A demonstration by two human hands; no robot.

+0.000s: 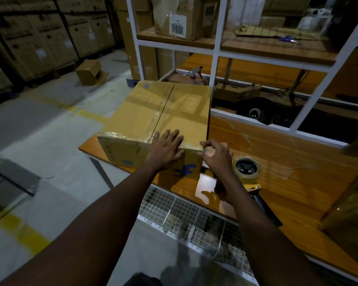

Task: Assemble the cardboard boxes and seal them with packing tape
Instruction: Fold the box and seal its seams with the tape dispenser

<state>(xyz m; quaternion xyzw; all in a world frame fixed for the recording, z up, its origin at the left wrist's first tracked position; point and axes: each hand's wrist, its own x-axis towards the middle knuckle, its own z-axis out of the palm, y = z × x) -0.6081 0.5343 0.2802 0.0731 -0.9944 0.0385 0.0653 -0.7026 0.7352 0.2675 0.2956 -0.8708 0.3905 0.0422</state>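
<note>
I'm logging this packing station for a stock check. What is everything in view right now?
cardboard box: one, brown with blue logo, closed, on the table's left end
tape dispenser: one, yellow and black with clear roll, right of the box
table: one, orange wood, under both
shelf frame: one, white, behind the table
spray bottle: one, white and red, behind the box
scissors: one, blue handles, upper shelf
small box: one, brown, open on the floor
stacked cartons: many, brown, far left
wire basket: one, grey, below the table's near edge
left hand: one, flat on the box's near top edge
right hand: one, fingers pinch the box's near right corner
</note>
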